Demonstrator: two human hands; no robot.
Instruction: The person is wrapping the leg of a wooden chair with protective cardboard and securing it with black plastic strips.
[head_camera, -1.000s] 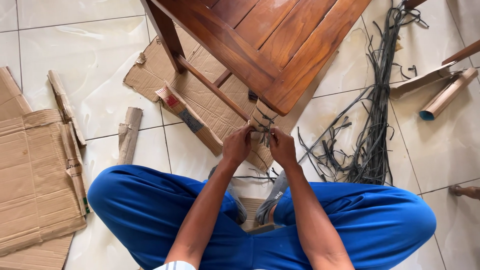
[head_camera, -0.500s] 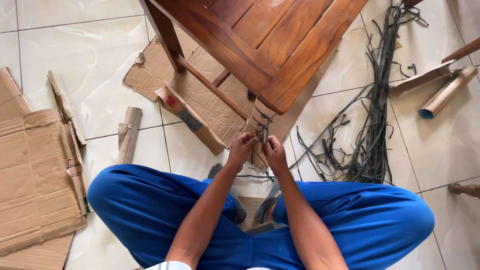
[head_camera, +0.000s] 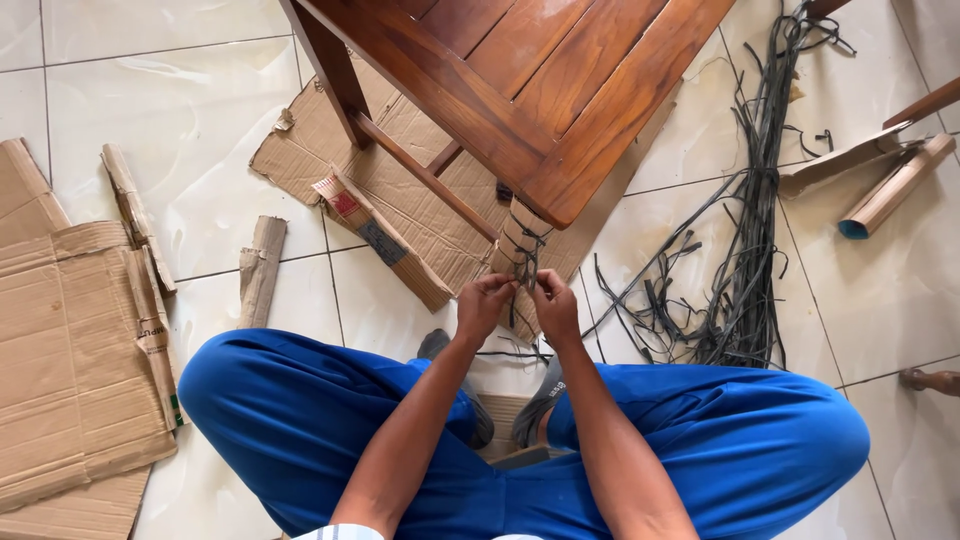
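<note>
A brown wooden table (head_camera: 540, 80) stands over me, and its near leg is wrapped in cardboard (head_camera: 520, 250). Dark strapping (head_camera: 527, 262) is wound around that wrapped leg. My left hand (head_camera: 482, 303) and my right hand (head_camera: 556, 300) are side by side at the lower part of the leg, each pinching an end of the dark strap between the fingers. I sit cross-legged in blue trousers (head_camera: 300, 420) right below the leg.
Flattened cardboard (head_camera: 70, 350) lies at the left, with narrow folded strips (head_camera: 260, 268) beside it. A torn cardboard sheet (head_camera: 400, 170) lies under the table. A bundle of dark straps (head_camera: 745, 250) sprawls at the right, near a cardboard tube (head_camera: 893, 190).
Both hands have moved slightly down the wrapped leg and drawn closer together, working the strap ends. The view has shifted a little to the right.
</note>
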